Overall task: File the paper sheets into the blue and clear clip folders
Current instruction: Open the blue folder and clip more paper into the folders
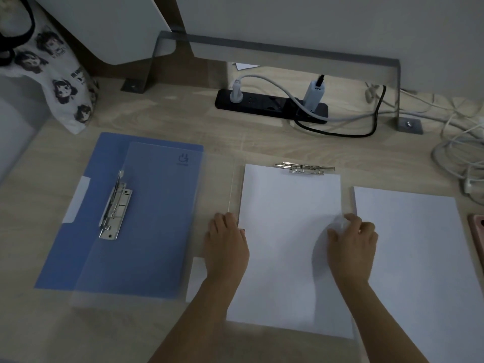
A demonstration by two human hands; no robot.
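Lying on the clear folder [167,258], the sheet [285,231] has its top edge at the clip [305,169]. It sits between both hands. The left hand [226,244] rests with relaxed fingers against its left edge. The right hand [352,244] curls its fingers on the right edge, which looks slightly lifted and blurred. A blue folder [78,244] lies left, a paper stack [413,258] right.
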